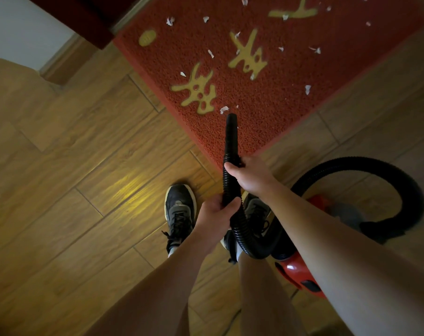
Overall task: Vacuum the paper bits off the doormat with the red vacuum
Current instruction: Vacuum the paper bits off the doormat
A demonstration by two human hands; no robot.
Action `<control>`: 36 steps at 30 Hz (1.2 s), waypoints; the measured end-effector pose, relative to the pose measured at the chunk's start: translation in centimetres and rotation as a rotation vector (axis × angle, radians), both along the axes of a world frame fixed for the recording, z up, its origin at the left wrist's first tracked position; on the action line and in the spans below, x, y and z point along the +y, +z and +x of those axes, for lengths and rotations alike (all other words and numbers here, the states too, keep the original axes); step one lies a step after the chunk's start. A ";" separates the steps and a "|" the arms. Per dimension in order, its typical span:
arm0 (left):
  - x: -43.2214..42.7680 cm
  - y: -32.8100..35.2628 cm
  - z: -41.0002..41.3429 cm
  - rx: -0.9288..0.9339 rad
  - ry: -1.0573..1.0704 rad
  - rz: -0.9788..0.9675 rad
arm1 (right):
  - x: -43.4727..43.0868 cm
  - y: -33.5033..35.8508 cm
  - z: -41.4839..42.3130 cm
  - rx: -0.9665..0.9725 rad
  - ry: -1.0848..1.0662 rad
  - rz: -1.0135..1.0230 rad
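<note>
Hands [248, 177] [218, 214] around black hose [231, 132], nozzle over doormat [266, 98]

The floor [84, 166] is wood-look planking in warm brown, with staggered boards and thin seams that are plain to see. A yellowish patch of glare [133, 185] lies on the boards near the middle, and the room around it is dim. Over on the right the planks [376, 98] look paler and greyer. At the far left stands a white wall [16, 27] with a wooden skirting board [60, 61] along its foot. Just right of it is a dark reddish-brown panel [84, 18], possibly a door, with a pale strip [130, 14] at its edge. A blurred beige shape [9, 88] sits at the left edge.
</note>
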State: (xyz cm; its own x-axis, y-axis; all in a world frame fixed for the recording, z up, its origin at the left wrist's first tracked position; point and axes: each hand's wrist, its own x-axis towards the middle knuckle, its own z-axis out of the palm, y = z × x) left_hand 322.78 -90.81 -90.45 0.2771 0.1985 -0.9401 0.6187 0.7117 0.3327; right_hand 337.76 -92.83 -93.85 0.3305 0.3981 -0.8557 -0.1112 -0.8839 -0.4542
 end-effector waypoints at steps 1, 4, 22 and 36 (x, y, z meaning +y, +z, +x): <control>-0.1 0.0 0.0 -0.001 -0.004 -0.002 | -0.2 -0.1 0.0 0.003 -0.002 -0.009; -0.3 0.0 0.2 -0.002 -0.013 -0.007 | -0.4 -0.3 0.0 0.002 0.009 -0.023; -0.9 -0.9 0.4 -0.016 -0.045 0.016 | -1.2 -1.8 0.3 0.056 -0.050 -0.082; -0.1 -1.5 1.9 -0.009 -0.066 0.030 | -0.5 -3.0 1.4 0.056 -0.062 -0.108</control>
State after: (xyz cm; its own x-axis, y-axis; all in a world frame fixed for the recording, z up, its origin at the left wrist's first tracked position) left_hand 324.67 -90.91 -91.94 0.2991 0.2073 -0.9315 0.6608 0.6592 0.3588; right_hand 339.16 -93.38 -96.81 0.3023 0.2828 -0.9103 -0.1900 -0.9179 -0.3482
